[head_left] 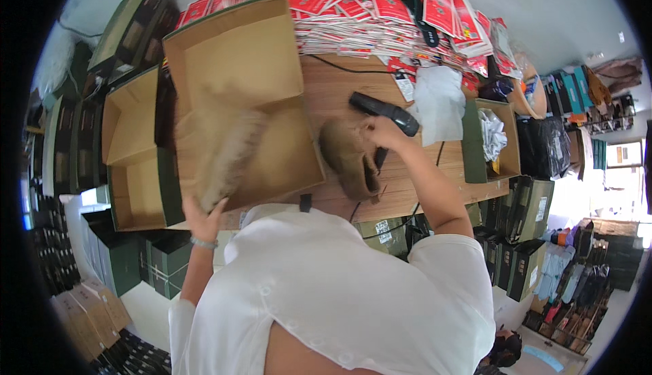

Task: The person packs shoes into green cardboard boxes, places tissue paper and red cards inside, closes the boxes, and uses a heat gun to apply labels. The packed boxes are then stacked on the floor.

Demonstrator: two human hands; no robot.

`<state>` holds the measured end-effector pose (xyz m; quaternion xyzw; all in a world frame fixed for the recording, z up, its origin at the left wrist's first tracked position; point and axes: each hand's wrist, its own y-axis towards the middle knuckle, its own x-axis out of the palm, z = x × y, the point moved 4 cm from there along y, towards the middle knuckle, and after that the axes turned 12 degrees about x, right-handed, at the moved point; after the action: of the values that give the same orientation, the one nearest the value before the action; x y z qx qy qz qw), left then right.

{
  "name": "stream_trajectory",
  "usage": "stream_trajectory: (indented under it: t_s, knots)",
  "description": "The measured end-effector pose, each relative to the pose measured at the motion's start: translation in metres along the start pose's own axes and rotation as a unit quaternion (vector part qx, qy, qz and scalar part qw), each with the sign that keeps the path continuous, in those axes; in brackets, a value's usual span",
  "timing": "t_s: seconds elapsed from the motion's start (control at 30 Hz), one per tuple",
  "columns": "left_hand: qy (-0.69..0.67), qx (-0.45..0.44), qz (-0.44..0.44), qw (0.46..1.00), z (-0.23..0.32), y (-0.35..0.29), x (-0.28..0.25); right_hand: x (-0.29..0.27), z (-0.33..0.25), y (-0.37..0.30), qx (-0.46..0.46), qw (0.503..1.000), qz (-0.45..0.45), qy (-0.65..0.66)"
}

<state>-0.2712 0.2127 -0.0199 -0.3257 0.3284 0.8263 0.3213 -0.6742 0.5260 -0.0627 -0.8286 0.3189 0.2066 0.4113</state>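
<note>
My left hand point(202, 220) is closed on the near end of a long, grey-brown blurred object point(238, 151). Motion smears it too much to show its kind, and it is over the open shoe box point(288, 147), whose green lid stands raised behind. On the wooden table to the right of that box is a brown ankle-high shoe point(346, 161). The fingers of my right hand point(380, 132) pinch the shoe's upper edge. Just beyond this hand, a black hand-held dryer point(384, 111) lies on the tabletop.
Red printed cards point(367, 32) are heaped along the back. White tissue point(437, 100) lies at the right beside a small open box point(475, 140) holding crumpled paper. Another open shoe box point(139, 185) stands at the left edge. A black cable point(346, 69) crosses the table.
</note>
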Motion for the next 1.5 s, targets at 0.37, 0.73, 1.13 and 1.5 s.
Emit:
stream_trajectory:
  t_s: [0.37,0.73,1.13,1.5]
  knots:
    - [0.233,-0.211,0.094,0.945,-0.077,-0.047,-0.071,-0.055,0.27,0.071,0.276,0.887,0.29,-0.231]
    - [0.25,-0.136,0.104,0.953,-0.065,-0.06,-0.001,-0.195,0.041,-0.08,-0.1,0.845,0.475,0.225]
    - [0.256,-0.162,0.046,0.952,-0.123,-0.062,0.043,0.057,-0.167,-0.168,-0.355,0.929,0.012,-0.106]
    - [-0.357,-0.119,-0.109,0.92,-0.046,-0.015,0.022,0.223,-0.188,-0.151,-0.315,0.926,-0.103,0.182]
